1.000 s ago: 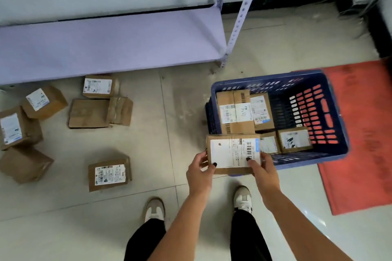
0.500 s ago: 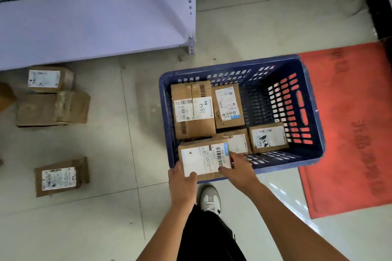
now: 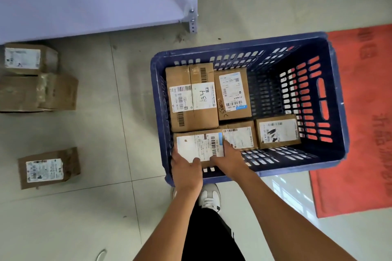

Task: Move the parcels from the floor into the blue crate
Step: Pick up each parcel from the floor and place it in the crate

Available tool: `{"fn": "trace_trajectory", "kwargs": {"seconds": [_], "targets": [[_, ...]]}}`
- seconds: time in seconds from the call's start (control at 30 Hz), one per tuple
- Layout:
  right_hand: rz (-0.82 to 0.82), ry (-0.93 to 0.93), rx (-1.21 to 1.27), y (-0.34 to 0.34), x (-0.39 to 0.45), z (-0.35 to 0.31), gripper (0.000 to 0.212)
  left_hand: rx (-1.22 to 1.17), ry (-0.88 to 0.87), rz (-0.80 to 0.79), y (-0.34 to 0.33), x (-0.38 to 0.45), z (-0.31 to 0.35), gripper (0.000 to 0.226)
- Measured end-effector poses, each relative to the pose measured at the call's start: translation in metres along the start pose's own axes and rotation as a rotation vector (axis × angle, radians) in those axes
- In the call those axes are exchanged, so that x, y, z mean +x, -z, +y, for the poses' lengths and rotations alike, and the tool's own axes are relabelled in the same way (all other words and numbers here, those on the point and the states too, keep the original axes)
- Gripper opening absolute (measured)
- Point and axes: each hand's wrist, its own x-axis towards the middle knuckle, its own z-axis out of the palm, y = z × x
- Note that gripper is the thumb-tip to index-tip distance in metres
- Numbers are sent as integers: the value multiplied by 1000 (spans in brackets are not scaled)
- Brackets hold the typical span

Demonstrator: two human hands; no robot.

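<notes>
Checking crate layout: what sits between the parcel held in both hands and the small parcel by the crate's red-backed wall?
In the head view, one labelled parcel lies between the held parcel and the small parcel.

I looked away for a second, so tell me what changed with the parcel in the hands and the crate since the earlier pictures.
The held parcel went from above the near rim down into the blue crate, into its near left corner. Left hand and right hand still grip it. The four parcels already inside and the parcels on the floor stayed put; the camera moved closer.
</notes>
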Motion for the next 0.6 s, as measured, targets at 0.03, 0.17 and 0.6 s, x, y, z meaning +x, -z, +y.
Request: {"fn": "trace_trajectory", "kwargs": {"seconds": [0.03, 0.17, 0.6], "targets": [[-9, -6, 1, -2, 3, 2, 51, 12, -6, 5, -4, 1, -3, 64], [-46, -4, -23, -4, 21, 7, 55, 16, -12, 7, -15, 9, -3, 64], [-92, -15, -190, -20, 66, 15, 76, 154, 228, -101, -33, 51, 3, 45]]}}
